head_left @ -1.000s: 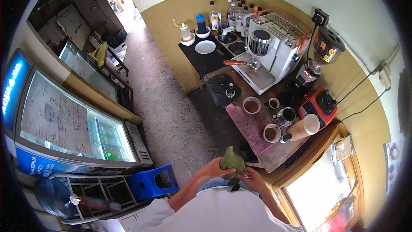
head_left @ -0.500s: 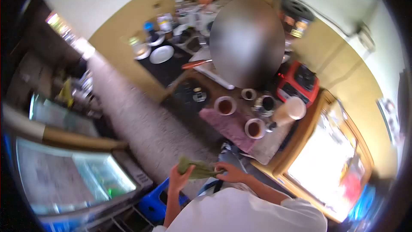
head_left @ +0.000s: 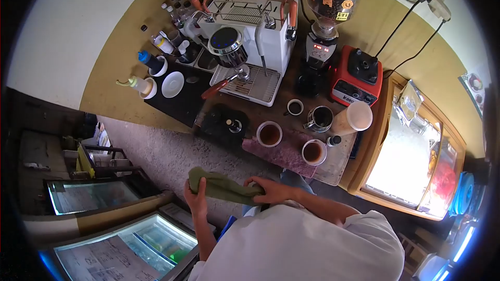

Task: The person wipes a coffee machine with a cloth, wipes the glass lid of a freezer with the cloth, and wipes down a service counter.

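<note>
A green cloth (head_left: 226, 186) is stretched between my two hands in front of my body, off the counter's near edge. My left hand (head_left: 197, 198) grips its left end, thumb up against the fabric. On the other end my right hand (head_left: 271, 190) is closed, fingers bent over the cloth. Beyond the hands, two plastic cups of reddish-brown drink, a left cup (head_left: 269, 134) and a right cup (head_left: 313, 152), stand at a folded purple towel (head_left: 284, 155). Behind them are a small cup of dark liquid (head_left: 295, 107) and a metal pitcher (head_left: 319, 118).
A white espresso machine (head_left: 276, 47) with a portafilter (head_left: 219, 87) stands at the back. Beside it are a coffee grinder (head_left: 320, 49) and a red blender base (head_left: 355, 80). A black tamping mat (head_left: 213, 125) lies front left. A glass-topped freezer (head_left: 125, 252) is at lower left.
The cloth is spread wider and has moved left and up in view. My hands are farther apart. A blurred oval that covered the espresso machine is gone.
</note>
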The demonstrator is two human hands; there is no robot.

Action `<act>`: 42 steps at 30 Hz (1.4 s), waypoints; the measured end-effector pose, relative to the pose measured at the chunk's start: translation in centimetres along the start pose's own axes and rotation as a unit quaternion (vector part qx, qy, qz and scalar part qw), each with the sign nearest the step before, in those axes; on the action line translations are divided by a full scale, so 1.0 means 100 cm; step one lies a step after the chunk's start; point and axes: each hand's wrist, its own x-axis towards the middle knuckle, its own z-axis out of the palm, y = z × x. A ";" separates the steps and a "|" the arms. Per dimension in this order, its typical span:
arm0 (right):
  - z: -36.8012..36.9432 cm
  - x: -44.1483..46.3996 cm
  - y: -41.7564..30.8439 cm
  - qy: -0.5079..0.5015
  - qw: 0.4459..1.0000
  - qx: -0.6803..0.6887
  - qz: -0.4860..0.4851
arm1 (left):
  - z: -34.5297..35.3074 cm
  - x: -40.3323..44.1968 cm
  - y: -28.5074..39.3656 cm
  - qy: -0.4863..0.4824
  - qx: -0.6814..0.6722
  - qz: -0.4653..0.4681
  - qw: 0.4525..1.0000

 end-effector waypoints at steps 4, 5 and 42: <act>0.002 0.032 0.025 0.029 0.992 -0.107 -0.062 | 0.005 0.034 0.008 0.014 -0.016 -0.005 1.000; 0.001 0.038 0.025 0.030 0.995 -0.086 -0.039 | 0.006 0.044 0.009 0.012 -0.018 0.001 1.000; 0.241 -0.021 0.166 0.425 0.743 0.445 0.263 | -0.006 0.194 -0.047 -0.499 -0.024 -0.158 0.852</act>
